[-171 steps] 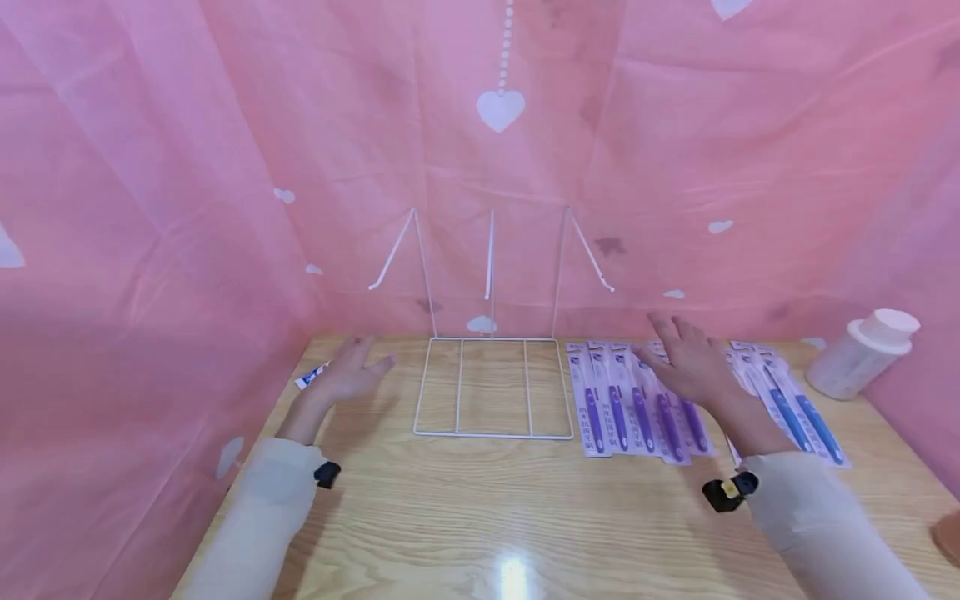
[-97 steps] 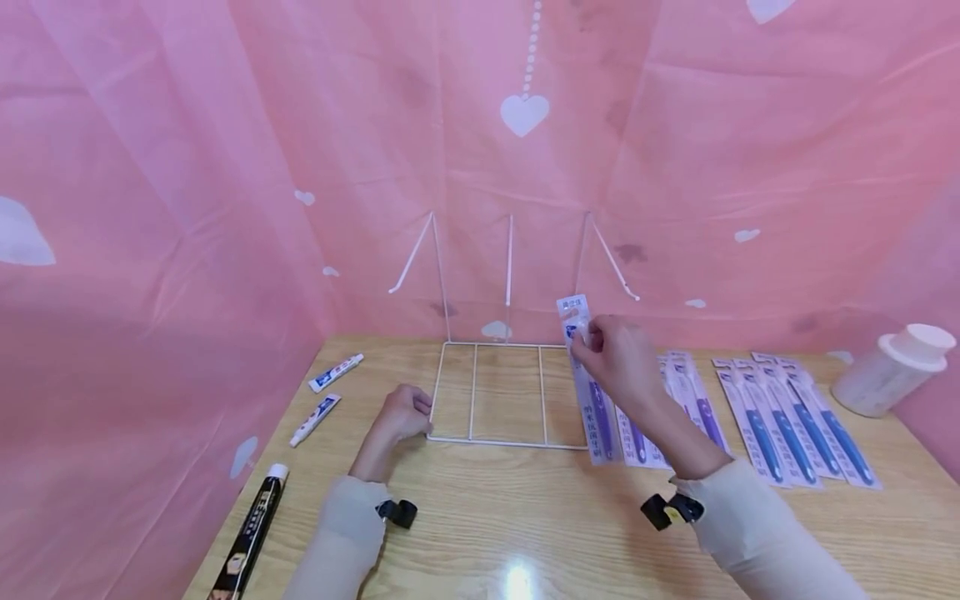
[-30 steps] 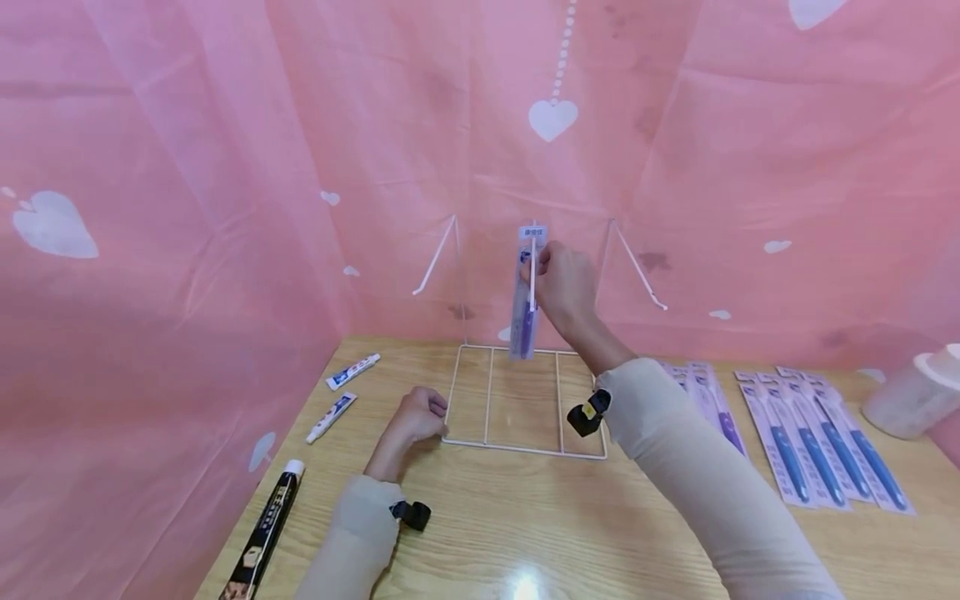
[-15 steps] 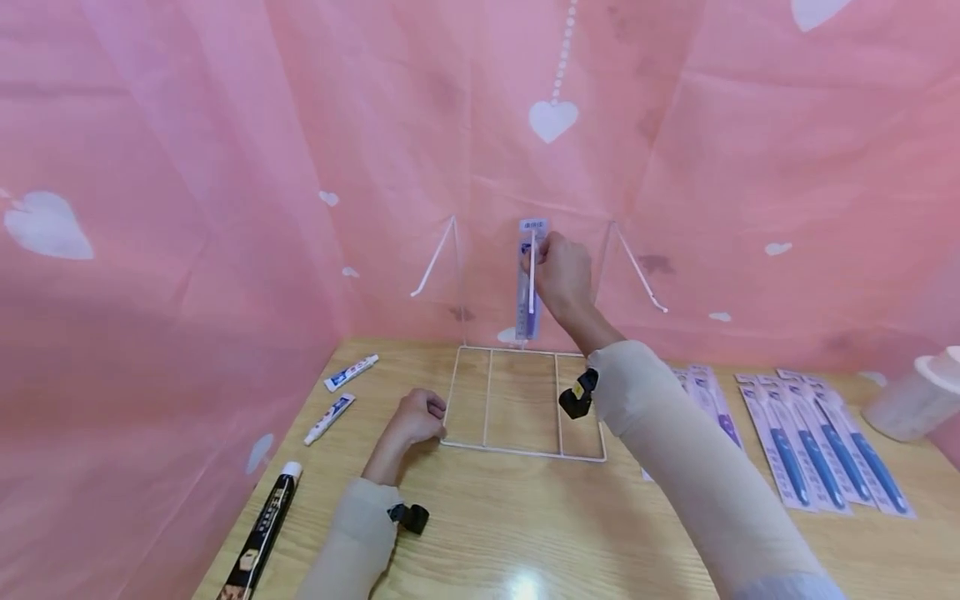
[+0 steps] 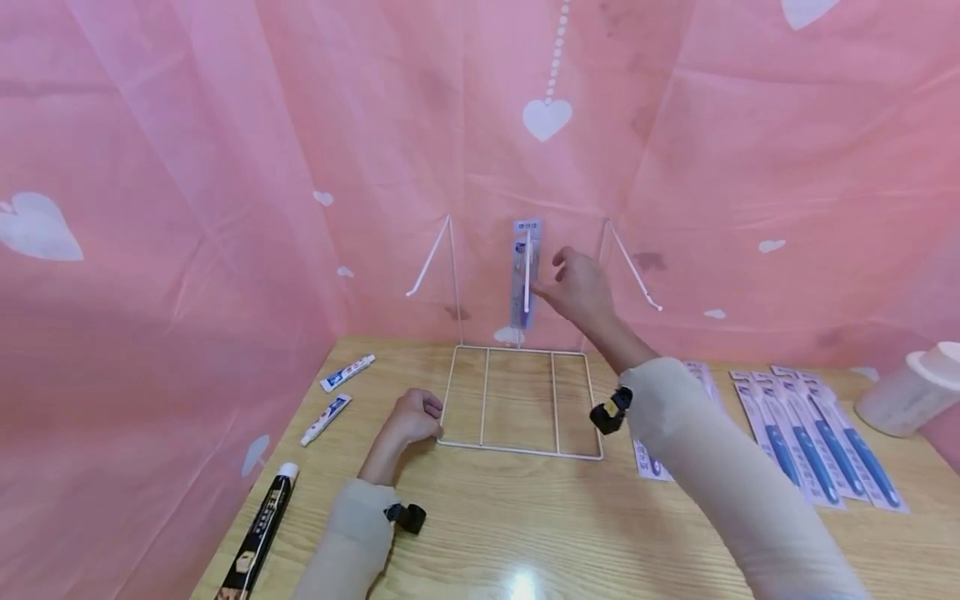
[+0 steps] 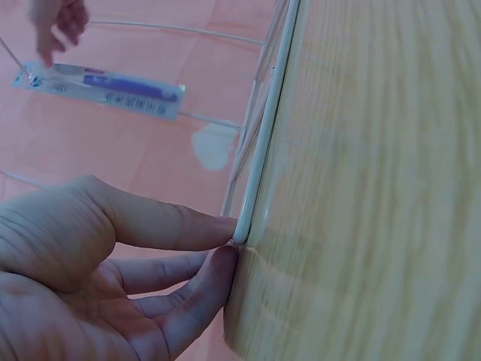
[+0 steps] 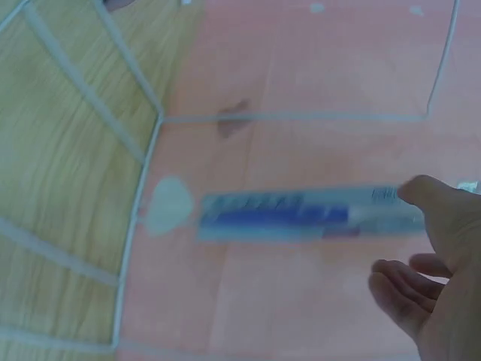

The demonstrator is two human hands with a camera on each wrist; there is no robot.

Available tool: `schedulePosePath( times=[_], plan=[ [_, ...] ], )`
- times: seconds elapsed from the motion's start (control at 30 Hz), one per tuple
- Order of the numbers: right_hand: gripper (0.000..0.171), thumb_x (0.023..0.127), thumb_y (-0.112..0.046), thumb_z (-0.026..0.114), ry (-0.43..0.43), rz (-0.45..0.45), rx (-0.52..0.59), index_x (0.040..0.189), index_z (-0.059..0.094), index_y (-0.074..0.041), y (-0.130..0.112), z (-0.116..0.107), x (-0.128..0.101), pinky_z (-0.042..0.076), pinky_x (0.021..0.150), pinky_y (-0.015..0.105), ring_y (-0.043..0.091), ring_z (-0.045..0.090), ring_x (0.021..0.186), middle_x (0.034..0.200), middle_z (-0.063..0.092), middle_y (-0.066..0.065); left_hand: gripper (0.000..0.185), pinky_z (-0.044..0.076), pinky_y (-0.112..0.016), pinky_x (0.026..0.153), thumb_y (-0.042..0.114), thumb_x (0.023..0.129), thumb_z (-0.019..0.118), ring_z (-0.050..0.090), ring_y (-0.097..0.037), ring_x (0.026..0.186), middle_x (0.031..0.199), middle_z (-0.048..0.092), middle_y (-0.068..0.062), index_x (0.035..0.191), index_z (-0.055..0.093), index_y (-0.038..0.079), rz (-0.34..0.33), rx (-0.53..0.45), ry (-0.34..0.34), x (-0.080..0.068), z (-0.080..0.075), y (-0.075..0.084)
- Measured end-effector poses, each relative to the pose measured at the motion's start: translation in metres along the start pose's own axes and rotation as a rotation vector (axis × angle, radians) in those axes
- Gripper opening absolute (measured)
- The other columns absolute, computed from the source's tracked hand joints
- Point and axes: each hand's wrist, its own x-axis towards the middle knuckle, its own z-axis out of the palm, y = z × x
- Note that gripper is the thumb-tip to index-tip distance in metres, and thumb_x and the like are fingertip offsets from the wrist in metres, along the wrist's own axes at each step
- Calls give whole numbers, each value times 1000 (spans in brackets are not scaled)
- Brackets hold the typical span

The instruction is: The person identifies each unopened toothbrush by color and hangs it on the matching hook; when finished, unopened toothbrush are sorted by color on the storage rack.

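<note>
A white wire display rack (image 5: 517, 454) stands on the table, with three prongs rising at the back. From its middle prong hangs a packaged purple toothbrush (image 5: 519, 292), upright against the pink cloth. My left hand (image 5: 415, 415) pinches the rack's front left corner between thumb and fingers, as the left wrist view shows closely. Just right of the hanging pack is my right hand (image 5: 581, 287), its fingers loosely bent and apart. In the right wrist view, that hand's thumb (image 7: 425, 192) overlaps the toothbrush pack (image 7: 293, 214), while the other fingers hold nothing.
Packaged blue toothbrushes (image 5: 828, 442) lie at the right, with purple ones (image 5: 651, 462) partly behind my right sleeve. A white bottle (image 5: 911, 392) stands at the far right. Two small toothpaste tubes (image 5: 347, 372) and a black tube (image 5: 258, 533) lie left. Pink cloth (image 5: 375, 125) hangs behind.
The right hand took a purple toothbrush pack from the row, carried it left onto the middle prong, then let go and drew slightly right. The left hand came to the rack's corner and stayed.
</note>
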Motion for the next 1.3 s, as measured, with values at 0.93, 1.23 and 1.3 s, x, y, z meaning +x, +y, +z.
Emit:
schedulePosePath(
  times=[0.93,1.23,1.3],
  plan=[
    [25,86,-16,64,-263,309,-101,67,52,-3,201,14,-91,39,42,31,19,51,47,57,51,5,38,52,-32,74,-13,63,76,59,-23,83,89,62,-9,99,67,-4,-14,-54,-12,0,3,3],
    [23,81,-12,62,-230,305,-158,64,48,-5,197,13,-93,38,41,29,17,49,46,56,50,5,38,52,-31,73,-14,62,75,58,-23,82,88,62,-10,99,66,-5,-9,-65,-24,2,5,6],
    [23,81,-10,62,-225,285,-149,64,47,-6,194,10,-92,37,41,29,17,48,46,55,49,5,39,53,-32,73,-14,62,75,59,-23,83,88,62,-10,99,66,-5,-7,-66,-25,2,5,5]
  ],
)
